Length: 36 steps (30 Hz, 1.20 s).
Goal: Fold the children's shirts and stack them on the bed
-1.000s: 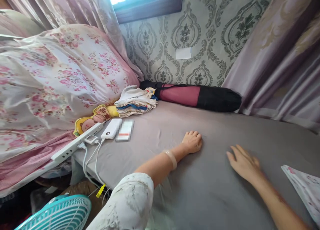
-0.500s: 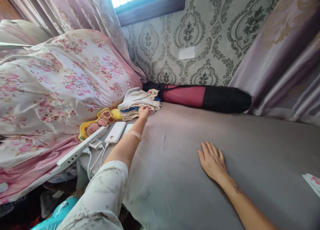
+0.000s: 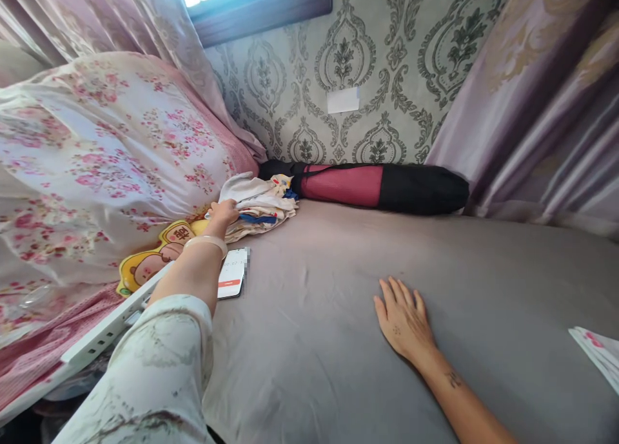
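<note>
My left hand (image 3: 223,212) reaches far forward to the left end of a small stack of folded clothes (image 3: 261,202) on the grey bed sheet (image 3: 338,315). Its fingers curl onto the stack's edge; I cannot see how firmly they grip. A pale bangle sits on that wrist. My right hand (image 3: 403,318) lies flat on the sheet with fingers spread, holding nothing. A phone (image 3: 232,273) lies beside my left forearm.
A rolled red and black bag (image 3: 382,187) lies along the patterned wall. A large floral quilt (image 3: 97,160) is heaped at the left, with a yellow cartoon cushion (image 3: 145,263) and a white power strip (image 3: 101,337) below it. Curtains hang on the right. Floral cloth (image 3: 597,354) shows at the right edge.
My left hand went from resting on the sheet to the folded clothes, then shifted to their left end. My right hand slid left and settled flat. The view swung slightly.
</note>
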### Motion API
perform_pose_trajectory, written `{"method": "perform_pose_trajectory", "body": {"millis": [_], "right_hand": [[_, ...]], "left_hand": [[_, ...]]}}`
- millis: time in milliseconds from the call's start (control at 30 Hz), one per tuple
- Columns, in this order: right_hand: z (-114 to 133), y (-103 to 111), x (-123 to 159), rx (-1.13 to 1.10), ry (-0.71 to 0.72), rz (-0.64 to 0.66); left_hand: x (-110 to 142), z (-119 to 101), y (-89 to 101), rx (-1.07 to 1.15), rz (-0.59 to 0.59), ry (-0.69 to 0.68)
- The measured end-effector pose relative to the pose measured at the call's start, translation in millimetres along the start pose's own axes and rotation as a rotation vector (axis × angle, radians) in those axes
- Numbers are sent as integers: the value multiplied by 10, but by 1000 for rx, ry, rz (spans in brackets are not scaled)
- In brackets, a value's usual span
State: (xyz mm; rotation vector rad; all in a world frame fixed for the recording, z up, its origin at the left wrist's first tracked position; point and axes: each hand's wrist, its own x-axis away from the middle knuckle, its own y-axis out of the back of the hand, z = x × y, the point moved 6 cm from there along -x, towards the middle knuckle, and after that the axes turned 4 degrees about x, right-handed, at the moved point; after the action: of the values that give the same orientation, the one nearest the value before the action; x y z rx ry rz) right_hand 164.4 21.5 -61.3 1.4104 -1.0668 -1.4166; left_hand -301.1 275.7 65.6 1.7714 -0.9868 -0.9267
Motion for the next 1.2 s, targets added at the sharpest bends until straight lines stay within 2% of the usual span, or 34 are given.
{"method": "perform_pose_trajectory", "body": {"millis": [133,367,567,833,1033,1100,1200], "right_hand": [[0,2,0,-15,-4,-6],[7,18,-1,-7,-2,0],[3,4,-4,-25,-5,-4],[17,24,-3,-50,-25,-3],[-2,7,7,-65,-35,2],[-1,12,10,-52,-28,-1],[6,29,9,-34,-19,-9]], "left_hand": [[30,6,46,-115,12,-30],[154,-85,121,-132,44,-41],[119,-115,45,-54,101,-47],[-9,-256,-82,-133,85,-101],[-3,-324,-92,-202,97,-190],[53,-337,-39,-212,50,-202],[161,-436,123,-204,-111,-216]]}}
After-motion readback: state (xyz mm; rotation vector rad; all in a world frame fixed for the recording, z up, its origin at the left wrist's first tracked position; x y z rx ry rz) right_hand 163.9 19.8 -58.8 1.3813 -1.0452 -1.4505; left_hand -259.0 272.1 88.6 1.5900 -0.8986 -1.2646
